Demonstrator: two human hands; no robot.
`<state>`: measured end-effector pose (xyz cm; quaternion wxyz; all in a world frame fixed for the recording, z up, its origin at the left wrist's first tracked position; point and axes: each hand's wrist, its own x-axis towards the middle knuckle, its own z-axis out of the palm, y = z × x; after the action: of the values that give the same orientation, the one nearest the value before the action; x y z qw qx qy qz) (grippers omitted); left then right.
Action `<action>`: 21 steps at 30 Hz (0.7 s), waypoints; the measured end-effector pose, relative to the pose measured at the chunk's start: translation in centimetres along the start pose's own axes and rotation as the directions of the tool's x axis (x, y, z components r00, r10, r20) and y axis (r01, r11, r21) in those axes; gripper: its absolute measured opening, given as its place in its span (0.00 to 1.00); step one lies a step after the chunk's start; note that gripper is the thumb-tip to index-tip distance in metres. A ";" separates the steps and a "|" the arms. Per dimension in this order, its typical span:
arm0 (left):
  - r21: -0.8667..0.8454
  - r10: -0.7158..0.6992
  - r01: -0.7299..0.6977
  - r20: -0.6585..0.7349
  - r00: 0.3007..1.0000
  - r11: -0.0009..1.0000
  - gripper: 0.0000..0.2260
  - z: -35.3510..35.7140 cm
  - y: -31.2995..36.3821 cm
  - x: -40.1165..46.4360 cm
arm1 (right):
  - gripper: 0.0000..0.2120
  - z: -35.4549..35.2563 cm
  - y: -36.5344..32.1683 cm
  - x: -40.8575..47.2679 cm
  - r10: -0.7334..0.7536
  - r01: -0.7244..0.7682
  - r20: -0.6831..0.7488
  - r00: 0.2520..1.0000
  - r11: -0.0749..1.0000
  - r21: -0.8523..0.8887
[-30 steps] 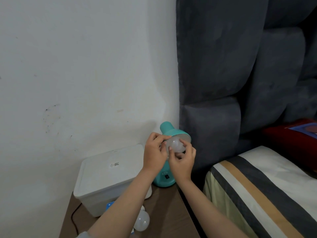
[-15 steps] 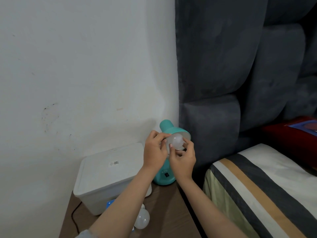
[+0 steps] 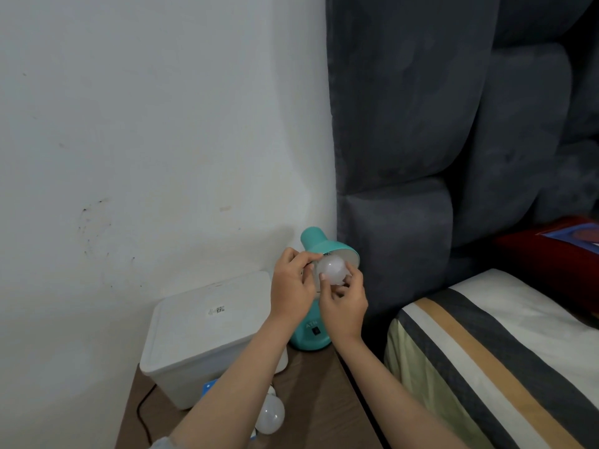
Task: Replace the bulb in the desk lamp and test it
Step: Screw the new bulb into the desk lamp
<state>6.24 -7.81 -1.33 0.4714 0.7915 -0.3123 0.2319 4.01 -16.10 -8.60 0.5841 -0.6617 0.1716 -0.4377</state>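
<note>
A teal desk lamp (image 3: 316,243) stands at the back of the wooden bedside table (image 3: 321,396), its shade tilted toward me. A white frosted bulb (image 3: 330,268) sits in the mouth of the shade. My right hand (image 3: 343,306) grips the bulb from below with thumb and fingertips. My left hand (image 3: 291,286) pinches the left rim of the shade. The lamp's base (image 3: 311,337), with a black switch, shows between my wrists. A second white bulb (image 3: 270,414) lies on the table under my left forearm.
A white lidded plastic box (image 3: 207,328) fills the table's left half, with a black cable (image 3: 142,413) beside it. A blue object (image 3: 209,387) peeks out by the box. A dark padded headboard (image 3: 421,157) and striped bed (image 3: 502,351) are to the right.
My right hand's fingers have shifted a little around the bulb at the shade. My left hand stays on the shade rim. The view itself has drifted slightly.
</note>
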 end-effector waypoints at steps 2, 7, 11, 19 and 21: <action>-0.001 -0.002 0.002 0.000 1.000 1.000 0.11 0.1 0.0 0.0 | 0.26 0.1 0.2 -0.1 -0.023 0.023 -0.005 1.000 1.000 -0.015; 0.011 -0.010 0.010 -0.002 1.000 1.000 0.11 0.2 0.0 -0.1 | 0.23 0.2 0.3 -0.4 -0.139 0.139 0.001 0.990 0.989 -0.047; 0.005 0.002 -0.002 -0.011 1.000 1.000 0.10 0.1 -0.2 -0.1 | 0.22 0.1 -0.3 0.1 -0.007 0.008 -0.036 0.999 1.000 0.016; -0.004 0.001 -0.001 -0.006 1.000 1.000 0.09 0.3 -0.2 -0.1 | 0.22 -0.3 -0.1 0.3 -0.041 0.040 -0.022 0.999 0.999 -0.030; -0.006 -0.001 0.000 -0.003 1.000 1.000 0.09 0.2 -0.3 -0.1 | 0.20 -0.5 -0.4 0.6 0.036 -0.037 -0.016 0.999 0.999 -0.019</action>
<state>6.37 -7.85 -1.70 0.4743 0.7898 -0.3122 0.2318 3.80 -16.72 -8.01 0.5842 -0.6606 0.1924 -0.4304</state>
